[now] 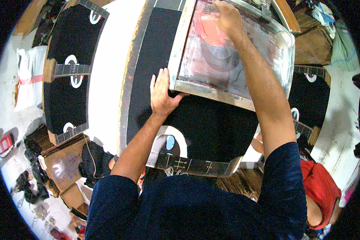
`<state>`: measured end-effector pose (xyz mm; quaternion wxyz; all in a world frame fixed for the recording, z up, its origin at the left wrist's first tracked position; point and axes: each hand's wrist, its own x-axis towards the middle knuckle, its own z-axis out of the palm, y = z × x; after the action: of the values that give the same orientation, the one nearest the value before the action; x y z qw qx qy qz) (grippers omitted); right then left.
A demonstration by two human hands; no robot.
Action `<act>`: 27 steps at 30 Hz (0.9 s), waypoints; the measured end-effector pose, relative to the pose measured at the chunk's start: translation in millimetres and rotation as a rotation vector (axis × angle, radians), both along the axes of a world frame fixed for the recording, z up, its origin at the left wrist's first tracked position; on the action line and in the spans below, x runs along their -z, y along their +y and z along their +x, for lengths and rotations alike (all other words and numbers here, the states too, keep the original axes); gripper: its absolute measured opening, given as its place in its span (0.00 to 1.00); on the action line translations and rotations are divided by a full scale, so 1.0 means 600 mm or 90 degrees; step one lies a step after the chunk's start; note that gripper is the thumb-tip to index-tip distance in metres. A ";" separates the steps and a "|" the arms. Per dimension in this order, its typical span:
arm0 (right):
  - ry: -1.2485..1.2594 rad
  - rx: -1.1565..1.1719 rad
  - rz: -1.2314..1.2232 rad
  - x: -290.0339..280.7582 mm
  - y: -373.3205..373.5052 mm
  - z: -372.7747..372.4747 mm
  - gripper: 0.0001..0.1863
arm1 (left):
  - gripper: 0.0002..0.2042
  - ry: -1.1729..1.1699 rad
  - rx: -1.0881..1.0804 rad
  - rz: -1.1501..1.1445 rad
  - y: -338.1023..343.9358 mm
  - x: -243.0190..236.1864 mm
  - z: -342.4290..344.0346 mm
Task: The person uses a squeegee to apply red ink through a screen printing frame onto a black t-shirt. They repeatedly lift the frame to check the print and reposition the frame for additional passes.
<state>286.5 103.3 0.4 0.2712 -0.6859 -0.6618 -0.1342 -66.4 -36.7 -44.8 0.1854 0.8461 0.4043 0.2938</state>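
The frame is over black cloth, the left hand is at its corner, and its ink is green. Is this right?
The head view shows pinkish red ink, not green. The frame over black cloth and the left hand at its corner are right.

- Screen frame [214,95]: pale, paint-stained, slightly skewed, over the black cloth.
- Mesh [204,70]: translucent grey, smeared whitish and reddish; dark curved shape visible.
- Coral-pink ink [212,31]: wet-looking patch, far-left part of mesh.
- Hand tool [209,9]: greyish, mostly hidden, at ink's far end.
- Black cloth [218,128]: flat; white arc, blue oval near its closest edge.
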 end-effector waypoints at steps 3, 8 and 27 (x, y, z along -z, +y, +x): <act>-0.004 -0.040 -0.047 0.018 0.021 0.010 0.20 | 0.55 0.012 -0.003 -0.015 0.001 -0.003 0.001; 0.003 -0.055 -0.239 -0.015 -0.095 -0.014 0.20 | 0.52 0.022 -0.021 -0.052 0.003 -0.009 0.002; -0.056 -0.026 -0.189 -0.029 -0.159 -0.040 0.11 | 0.56 0.009 -0.008 -0.076 0.006 -0.014 0.005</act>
<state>262.4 7.6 18.1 0.1400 -0.6981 -0.6997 -0.0594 -63.6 -33.0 -36.2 0.2310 0.8329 0.4278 0.2644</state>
